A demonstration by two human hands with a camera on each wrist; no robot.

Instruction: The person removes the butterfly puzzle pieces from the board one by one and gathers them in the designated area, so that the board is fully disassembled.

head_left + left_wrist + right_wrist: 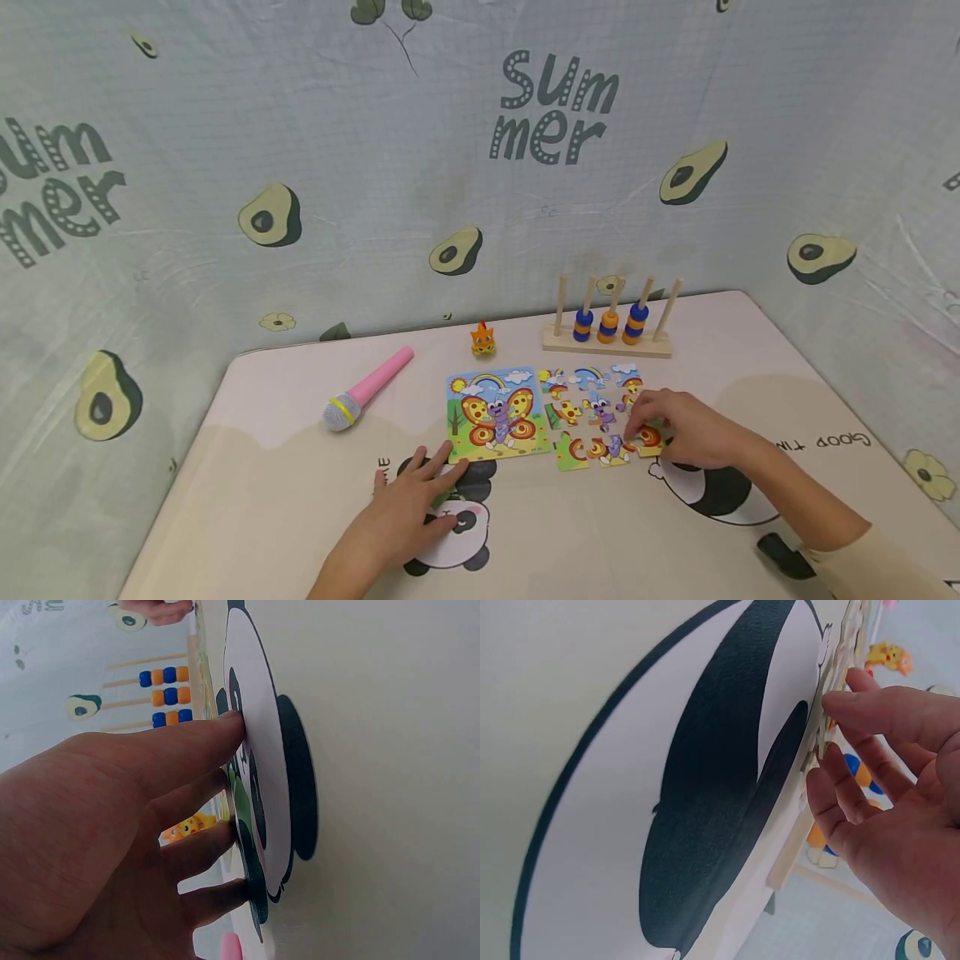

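My right hand [693,427] pinches a jigsaw puzzle piece [649,438] with an orange swirl, at the lower right corner of a spread of loose pieces. From the right wrist view, the piece's thin edge [822,739] shows between thumb and fingers, slightly tilted. Several other puzzle pieces [599,410] lie in rows with small gaps. Left of them is a butterfly picture board [498,414], flat on the table. My left hand [401,510] rests with spread fingers on the tablecloth's panda print, its fingertips by the board's lower left corner.
A pink toy microphone [378,377] lies at the left. Behind the board stands a small orange toy figure [483,340]. A wooden peg abacus [607,343] with blue and orange beads stands at the table's back edge, before the printed curtain [375,208].
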